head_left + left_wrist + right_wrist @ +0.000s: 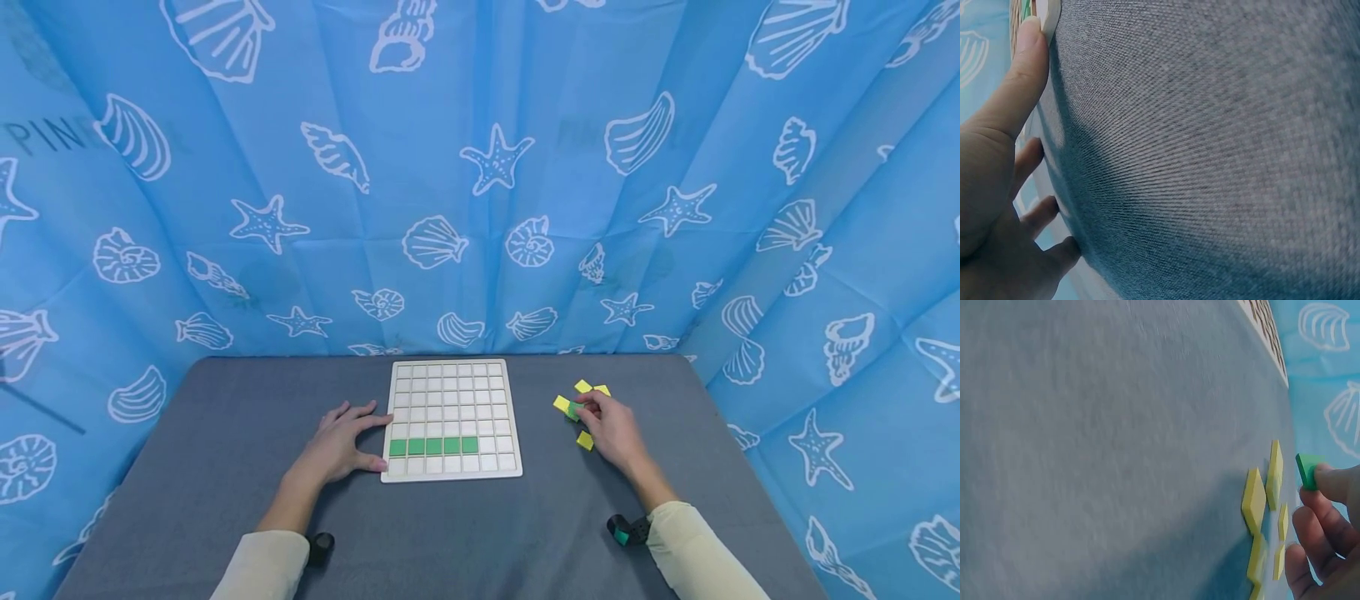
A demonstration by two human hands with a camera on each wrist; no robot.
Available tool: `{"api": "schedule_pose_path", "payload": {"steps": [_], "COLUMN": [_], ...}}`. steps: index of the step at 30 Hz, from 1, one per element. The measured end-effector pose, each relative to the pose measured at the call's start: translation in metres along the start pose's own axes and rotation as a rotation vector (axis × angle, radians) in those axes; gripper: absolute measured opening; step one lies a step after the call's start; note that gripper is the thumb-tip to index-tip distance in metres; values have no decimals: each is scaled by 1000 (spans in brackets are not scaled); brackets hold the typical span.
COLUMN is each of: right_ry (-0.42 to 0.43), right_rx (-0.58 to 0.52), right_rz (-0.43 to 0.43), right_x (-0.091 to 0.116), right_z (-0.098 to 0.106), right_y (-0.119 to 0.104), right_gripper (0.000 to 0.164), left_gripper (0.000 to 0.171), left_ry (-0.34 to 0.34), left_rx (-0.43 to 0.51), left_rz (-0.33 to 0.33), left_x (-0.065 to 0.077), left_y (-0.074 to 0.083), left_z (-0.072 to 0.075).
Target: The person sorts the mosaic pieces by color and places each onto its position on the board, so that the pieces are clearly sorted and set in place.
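A white square grid board (453,478) lies on the grey table, with a row of several green tiles (433,447) in its second row from the front. My left hand (335,446) is spread at the board's left side, thumb and index finger touching its edge. In the left wrist view the thumb (1027,59) rests against the board's corner. My right hand (613,429), right of the board, pinches a green tile (1307,470) between thumb and fingers, above the table. Several yellow tiles (1254,501) lie loose beneath and around that hand.
A blue curtain (495,208) with white shell and starfish prints hangs behind the table (450,542) and along its sides. Each wrist wears a small black device, such as the right wrist camera (628,531).
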State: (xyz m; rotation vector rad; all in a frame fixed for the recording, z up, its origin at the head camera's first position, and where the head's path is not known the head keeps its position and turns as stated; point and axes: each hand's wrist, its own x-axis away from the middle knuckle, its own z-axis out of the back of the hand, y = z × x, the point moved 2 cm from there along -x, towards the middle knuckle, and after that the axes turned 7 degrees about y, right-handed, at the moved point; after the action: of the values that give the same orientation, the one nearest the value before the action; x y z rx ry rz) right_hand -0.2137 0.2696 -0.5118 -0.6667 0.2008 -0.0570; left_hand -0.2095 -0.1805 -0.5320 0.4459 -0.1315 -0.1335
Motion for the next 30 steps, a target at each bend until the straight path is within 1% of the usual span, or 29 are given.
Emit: {"api": "schedule_pose_path", "payload": {"steps": [3, 9, 16, 24, 30], "right_ry": [-5, 4, -9, -55, -108], "right_rx": [-18, -50, -50, -96, -122], "right_rz": [-1, 30, 44, 27, 37], "right_x": [2, 5, 9, 16, 21], "right_z": [-5, -15, -27, -39, -50], "right_y": [-6, -20, -34, -54, -66], "right_gripper": [21, 16, 12, 9, 8], "left_gripper": [84, 85, 86, 87, 87], "left_ry": [3, 2, -8, 6, 5], "left_rx": [3, 2, 10, 20, 22], "left_rz": [-5, -6, -12, -31, -25], "left_x": [0, 0, 0, -1, 0], "left_y": [0, -1, -2, -3, -4], "left_z": [0, 1, 1, -1, -1]}}
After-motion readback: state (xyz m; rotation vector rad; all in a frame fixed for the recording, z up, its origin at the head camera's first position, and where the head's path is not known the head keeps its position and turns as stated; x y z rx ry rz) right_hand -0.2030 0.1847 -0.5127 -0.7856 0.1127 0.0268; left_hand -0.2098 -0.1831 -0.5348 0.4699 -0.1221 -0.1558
